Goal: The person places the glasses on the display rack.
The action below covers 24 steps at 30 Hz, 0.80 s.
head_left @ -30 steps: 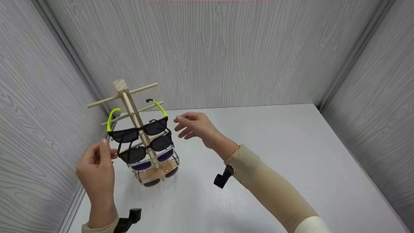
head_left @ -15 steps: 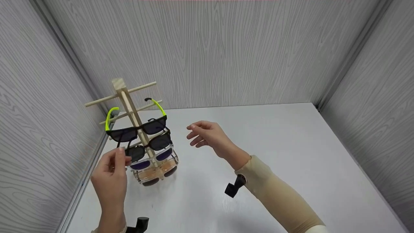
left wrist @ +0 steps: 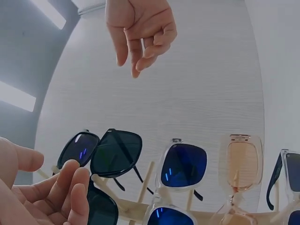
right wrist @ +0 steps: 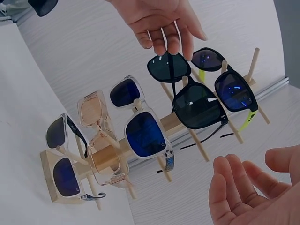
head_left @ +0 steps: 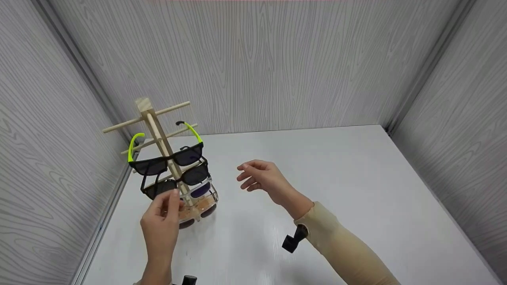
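Note:
A wooden stand with cross rods bears several sunglasses, one pair above another. The upper pair, black sunglasses with neon yellow temples, hangs above plain black sunglasses. Below come clear-framed sunglasses with blue lenses, peach see-through glasses and a lowest dark-lensed pair. My left hand is in front of the stand, covering part of the lower pairs in the head view, loosely curled around nothing. To the stand's right, my right hand hovers apart from it, fingers relaxed and holding nothing.
The topmost rod bears no glasses. Beneath the stand is a white tabletop. Grey wood-grain panels enclose it at the back and both sides. A black wrist camera sits on my right sleeve.
My left hand has moved right and toward me, from beside the sunglasses to in front of the lower pairs. My right hand has drawn away from the stand, right and toward me. The glasses stay put.

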Tool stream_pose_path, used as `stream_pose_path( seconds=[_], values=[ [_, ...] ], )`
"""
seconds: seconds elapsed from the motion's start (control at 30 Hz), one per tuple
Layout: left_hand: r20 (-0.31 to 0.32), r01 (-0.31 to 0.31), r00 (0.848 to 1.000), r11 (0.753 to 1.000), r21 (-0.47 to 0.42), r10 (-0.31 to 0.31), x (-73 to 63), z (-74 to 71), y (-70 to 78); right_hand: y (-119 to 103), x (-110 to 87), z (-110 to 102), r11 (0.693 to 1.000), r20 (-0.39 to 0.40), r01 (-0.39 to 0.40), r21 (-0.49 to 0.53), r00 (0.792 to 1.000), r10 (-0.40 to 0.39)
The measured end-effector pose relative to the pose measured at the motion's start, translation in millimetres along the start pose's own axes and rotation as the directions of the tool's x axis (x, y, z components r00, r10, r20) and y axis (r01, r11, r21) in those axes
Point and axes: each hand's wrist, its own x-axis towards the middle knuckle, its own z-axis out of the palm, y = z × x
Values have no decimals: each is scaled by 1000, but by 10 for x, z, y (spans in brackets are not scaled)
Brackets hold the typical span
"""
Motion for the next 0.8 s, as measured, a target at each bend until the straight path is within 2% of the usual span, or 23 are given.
stream_pose_path(
  seconds=[0.37,0.63,0.77,0.8],
  values=[
    [86,34,996,999,-37,-31,-115,223,-100,209,-112,-118,999,1,-32,23,999,32],
    [149,5,989,994,-111,12,-189,408,-198,380,-214,-280,996,-42,-77,48,996,79],
    [206,-19,977,986,-165,53,-262,526,-278,489,-280,-370,993,-82,-97,73,991,103],
    [222,-21,973,985,-169,59,-285,538,-241,521,-294,-393,992,-89,-100,77,990,107]
  ],
)
